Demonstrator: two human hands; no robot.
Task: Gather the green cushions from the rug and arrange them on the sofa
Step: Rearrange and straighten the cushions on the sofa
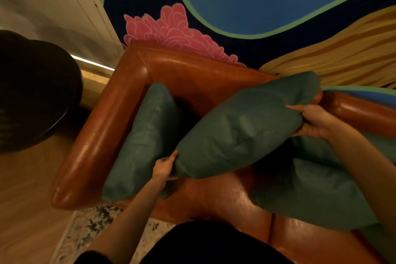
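Observation:
A large green cushion (240, 133) is held over the seat of the brown leather sofa (192, 73), tilted from lower left to upper right. My left hand (164, 167) pinches its lower left corner. My right hand (310, 122) grips its right edge. A second green cushion (145, 139) leans upright against the sofa's left armrest (96, 135). A third green cushion (317, 191) lies on the seat at the right, under my right forearm.
Behind the sofa is a wall mural (235, 6) in blue, green, pink and gold. A dark round object (36, 92) stands at the left on the wooden floor (27, 199). A patterned rug (90, 231) lies in front of the sofa.

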